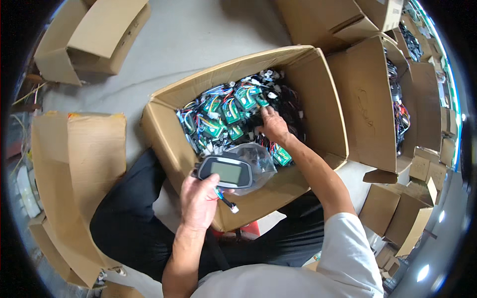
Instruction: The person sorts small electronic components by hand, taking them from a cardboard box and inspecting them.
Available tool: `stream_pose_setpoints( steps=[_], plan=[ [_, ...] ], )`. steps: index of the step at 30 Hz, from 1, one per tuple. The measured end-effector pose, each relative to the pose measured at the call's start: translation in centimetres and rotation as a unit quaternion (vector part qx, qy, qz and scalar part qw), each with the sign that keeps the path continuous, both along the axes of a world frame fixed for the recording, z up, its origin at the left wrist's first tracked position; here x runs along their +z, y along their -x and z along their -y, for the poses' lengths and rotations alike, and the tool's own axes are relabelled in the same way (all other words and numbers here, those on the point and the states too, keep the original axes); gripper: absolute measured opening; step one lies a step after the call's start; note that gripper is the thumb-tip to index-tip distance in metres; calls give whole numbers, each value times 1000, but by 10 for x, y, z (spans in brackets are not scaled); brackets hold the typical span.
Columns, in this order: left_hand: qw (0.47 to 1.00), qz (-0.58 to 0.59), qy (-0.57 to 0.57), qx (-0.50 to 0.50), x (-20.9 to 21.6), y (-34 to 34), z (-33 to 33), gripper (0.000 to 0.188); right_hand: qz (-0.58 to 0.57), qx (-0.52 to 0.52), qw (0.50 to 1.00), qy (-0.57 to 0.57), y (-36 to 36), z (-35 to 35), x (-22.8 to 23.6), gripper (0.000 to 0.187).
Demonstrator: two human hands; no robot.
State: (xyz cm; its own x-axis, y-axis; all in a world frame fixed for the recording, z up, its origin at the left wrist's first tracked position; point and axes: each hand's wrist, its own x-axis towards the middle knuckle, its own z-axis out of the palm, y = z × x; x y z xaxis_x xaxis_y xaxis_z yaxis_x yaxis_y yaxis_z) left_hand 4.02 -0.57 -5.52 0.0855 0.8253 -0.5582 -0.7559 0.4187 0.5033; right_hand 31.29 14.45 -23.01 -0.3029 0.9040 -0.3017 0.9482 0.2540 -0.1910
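My left hand (198,201) grips a dark display unit (226,171) with a grey screen, thumb on its front face. A short cable with a white connector (234,208) dangles below it. Beside the unit, a clear plastic bag (259,166) hangs over the near side of the large cardboard box (174,82). My right hand (273,124) reaches down into that box, fingers among the wired parts; whether they pinch anything is hidden. Inside lie several green-faced units (231,110) with coloured wires and white connectors.
An open carton (99,35) stands at the far left, and another cardboard box (94,154) is at my left. To the right, a tall carton (367,107) adjoins one holding bundled cables (400,116). Smaller boxes (397,213) are stacked at the lower right.
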Motion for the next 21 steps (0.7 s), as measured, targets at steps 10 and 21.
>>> stream_pose_setpoints(
  steps=[10,21],
  plan=[
    [994,-67,-83,-27,10,0,23,35,-252,-126,956,78,-27,-22,37,24],
    [993,2,-100,-67,50,-22,31,30,-449,-118,882,-82,26,97,275,28]
  ],
)
